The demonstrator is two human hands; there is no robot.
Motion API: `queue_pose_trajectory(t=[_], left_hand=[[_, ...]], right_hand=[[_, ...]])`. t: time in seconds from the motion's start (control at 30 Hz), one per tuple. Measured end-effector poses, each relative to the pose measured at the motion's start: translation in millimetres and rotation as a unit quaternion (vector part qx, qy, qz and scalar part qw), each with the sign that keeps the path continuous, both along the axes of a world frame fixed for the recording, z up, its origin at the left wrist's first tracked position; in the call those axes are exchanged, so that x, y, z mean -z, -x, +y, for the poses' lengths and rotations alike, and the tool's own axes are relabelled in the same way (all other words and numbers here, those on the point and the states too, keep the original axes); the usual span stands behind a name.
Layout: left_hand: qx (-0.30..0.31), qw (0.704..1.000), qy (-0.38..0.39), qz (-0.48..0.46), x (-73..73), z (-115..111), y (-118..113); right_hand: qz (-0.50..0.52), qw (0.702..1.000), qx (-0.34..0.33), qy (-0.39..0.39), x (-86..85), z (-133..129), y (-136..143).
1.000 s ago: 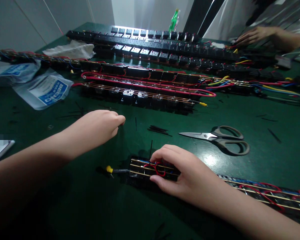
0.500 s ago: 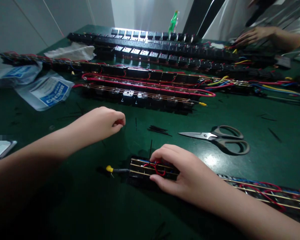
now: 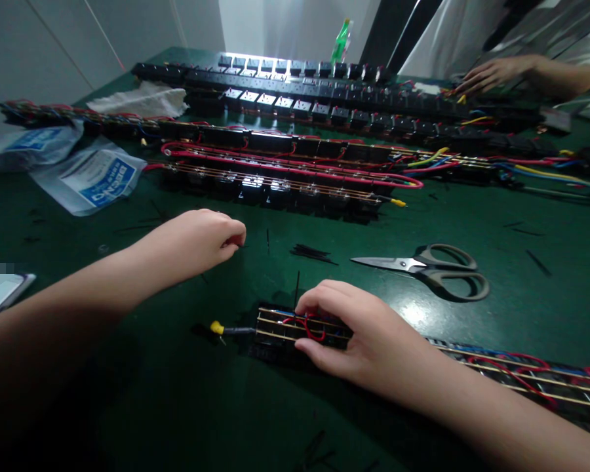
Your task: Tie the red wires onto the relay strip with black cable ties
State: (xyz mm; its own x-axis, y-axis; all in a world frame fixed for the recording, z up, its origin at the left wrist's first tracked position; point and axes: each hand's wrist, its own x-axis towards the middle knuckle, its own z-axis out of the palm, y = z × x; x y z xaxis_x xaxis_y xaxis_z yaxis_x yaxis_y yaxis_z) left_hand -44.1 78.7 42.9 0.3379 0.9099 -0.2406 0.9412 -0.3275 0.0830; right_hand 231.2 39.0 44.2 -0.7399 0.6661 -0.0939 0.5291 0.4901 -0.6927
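Observation:
My right hand (image 3: 358, 328) grips the end of an open-backed black power strip (image 3: 275, 331), thumb on the near side and fingers on the far side. Brass rails (image 3: 521, 383) and red wires (image 3: 314, 328) run along it, and a cable with a yellow tip (image 3: 217, 328) sticks out to the left. By my fingertips a thin black tie (image 3: 297, 288) stands upright. Further left, my left hand (image 3: 206, 236) is closed in a pinch above the table; a tiny dark end shows at its fingertips, too small to name.
Scissors (image 3: 423, 265) lie right of a small pile of black strips (image 3: 312, 252). Wired strips (image 3: 275, 174) cross the table behind, with plastic bags (image 3: 98, 177) at left. A green bottle (image 3: 341, 42) stands at the back. A co-worker's hand (image 3: 496, 75) works at far right.
Both hands stay almost in place. A tiny dark end now shows at my left fingertips. The co-worker's hand has shifted slightly.

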Motion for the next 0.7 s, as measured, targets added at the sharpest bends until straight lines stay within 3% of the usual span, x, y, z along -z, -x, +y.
queue_pose_trajectory(t=[0.4, 0.57, 0.7], left_hand=[[0.030, 0.992, -0.024, -0.120, -3.0, -11, -16], [-0.035, 0.997, -0.058, -0.021, -4.6, 4, 6], [-0.060, 0.996, 0.013, 0.070, -12.4, 9, 31]], right_hand=[[0.016, 1.000, 0.004, -0.005, -1.1, -2, 1], [0.017, 1.000, 0.003, -0.005, -0.2, -2, 1], [0.019, 1.000, 0.007, -0.001, -1.5, -2, 2]])
